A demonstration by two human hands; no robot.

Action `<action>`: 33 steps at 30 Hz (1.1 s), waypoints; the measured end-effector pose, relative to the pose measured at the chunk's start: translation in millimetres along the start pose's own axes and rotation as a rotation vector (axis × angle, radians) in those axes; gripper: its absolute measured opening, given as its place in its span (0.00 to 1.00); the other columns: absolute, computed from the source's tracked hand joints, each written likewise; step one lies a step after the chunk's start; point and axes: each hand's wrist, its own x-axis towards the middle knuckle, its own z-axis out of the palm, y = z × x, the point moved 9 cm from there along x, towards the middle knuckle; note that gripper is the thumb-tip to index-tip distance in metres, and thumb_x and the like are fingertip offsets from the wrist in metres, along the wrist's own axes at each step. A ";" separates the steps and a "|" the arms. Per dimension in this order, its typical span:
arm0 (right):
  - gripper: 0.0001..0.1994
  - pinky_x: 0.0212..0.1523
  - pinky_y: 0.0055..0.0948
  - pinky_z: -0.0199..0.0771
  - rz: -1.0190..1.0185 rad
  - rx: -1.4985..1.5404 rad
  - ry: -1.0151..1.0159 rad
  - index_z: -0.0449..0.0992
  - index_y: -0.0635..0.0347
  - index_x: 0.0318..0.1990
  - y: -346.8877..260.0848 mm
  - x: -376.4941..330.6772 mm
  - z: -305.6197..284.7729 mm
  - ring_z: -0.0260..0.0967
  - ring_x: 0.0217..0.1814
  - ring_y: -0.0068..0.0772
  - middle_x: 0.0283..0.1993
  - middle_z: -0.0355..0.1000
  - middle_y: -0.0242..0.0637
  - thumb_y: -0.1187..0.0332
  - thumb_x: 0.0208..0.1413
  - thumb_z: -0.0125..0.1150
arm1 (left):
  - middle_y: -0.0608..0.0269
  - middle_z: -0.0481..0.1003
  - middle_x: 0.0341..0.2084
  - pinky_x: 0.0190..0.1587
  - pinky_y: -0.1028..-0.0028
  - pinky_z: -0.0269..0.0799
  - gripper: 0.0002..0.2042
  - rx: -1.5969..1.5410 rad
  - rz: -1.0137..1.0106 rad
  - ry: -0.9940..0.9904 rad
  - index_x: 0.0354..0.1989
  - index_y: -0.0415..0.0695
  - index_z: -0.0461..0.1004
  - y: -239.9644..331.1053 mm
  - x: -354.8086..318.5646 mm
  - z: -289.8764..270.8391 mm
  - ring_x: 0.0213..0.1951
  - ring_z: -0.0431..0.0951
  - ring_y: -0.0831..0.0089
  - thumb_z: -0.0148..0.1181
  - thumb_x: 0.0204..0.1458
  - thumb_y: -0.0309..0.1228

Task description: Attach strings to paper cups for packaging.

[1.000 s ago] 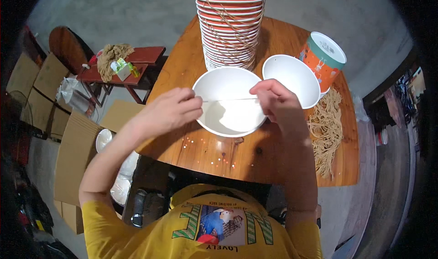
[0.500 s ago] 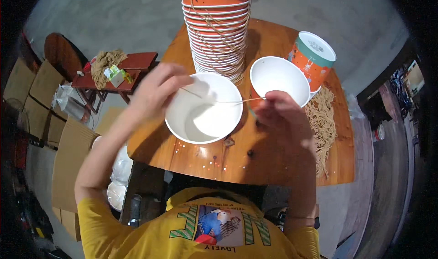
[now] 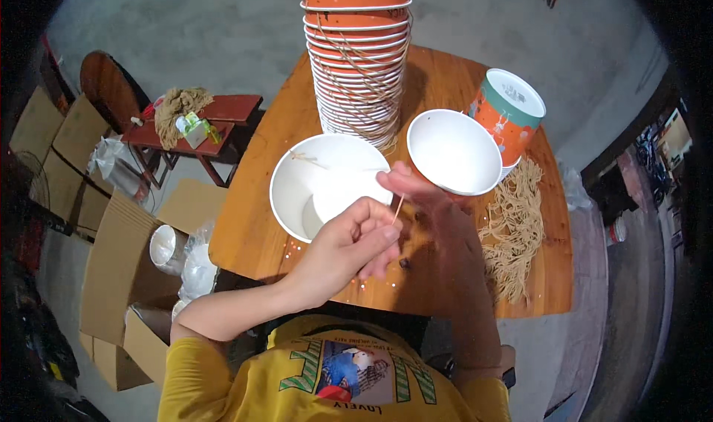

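A paper bucket (image 3: 288,192), white inside, stands open on the wooden table in front of me. Against its far inner wall lies a small end of tan cord (image 3: 303,157). At the bucket's near right side my left hand (image 3: 353,244) is closed, pinching a short length of the same cord (image 3: 399,209) between thumb and fingers. My right hand (image 3: 423,190) is at the bucket's right rim, its fingers drawn together where the cord's upper part meets them. Shadow and slight blur hide its exact grip. A second open bucket (image 3: 454,148) stands just beyond it.
A tall stack of orange buckets (image 3: 356,43) draped with cords rises behind. Upturned buckets (image 3: 509,114) stand at the right, beside a heap of loose cords (image 3: 516,232). Left of the table (image 3: 249,229) are an open carton (image 3: 111,281) and a red bench (image 3: 230,108).
My left hand has moved from the bucket's far left rim to its near right side and now pinches the cord. My right hand has shifted slightly left, toward the rim.
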 end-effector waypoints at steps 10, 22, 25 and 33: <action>0.17 0.58 0.34 0.64 -0.044 -0.462 0.214 0.74 0.66 0.48 36.4 -15.3 -57.8 0.67 0.57 0.38 0.50 0.73 0.45 0.64 0.65 0.41 | 0.63 0.71 0.27 0.32 0.76 0.71 0.05 0.623 -0.022 -0.015 0.41 0.39 0.70 -15.7 -49.3 -28.5 0.29 0.75 0.75 0.51 0.60 0.26; 0.17 0.53 0.39 0.67 -0.173 -0.526 -0.002 0.71 0.61 0.48 7.2 -33.3 7.9 0.68 0.52 0.44 0.50 0.68 0.46 0.72 0.49 0.61 | 0.57 0.68 0.33 0.31 0.68 0.71 0.12 1.412 0.620 0.098 0.40 0.41 0.69 37.1 -48.6 23.6 0.33 0.74 0.59 0.59 0.45 0.23; 0.10 0.45 0.31 0.70 0.142 -0.294 0.060 0.72 0.63 0.43 39.3 -39.5 6.1 0.72 0.43 0.31 0.39 0.73 0.41 0.73 0.53 0.59 | 0.56 0.67 0.35 0.34 0.68 0.70 0.12 1.427 0.770 0.121 0.40 0.40 0.69 42.7 -40.6 31.5 0.36 0.72 0.59 0.59 0.47 0.25; 0.03 0.32 0.24 0.70 0.074 -0.307 0.313 0.71 0.62 0.34 64.5 -36.4 -35.4 0.70 0.31 0.22 0.29 0.72 0.34 0.73 0.59 0.53 | 0.52 0.70 0.31 0.38 0.64 0.70 0.12 1.127 0.269 0.063 0.42 0.40 0.68 23.0 -10.2 -26.0 0.35 0.73 0.55 0.60 0.48 0.24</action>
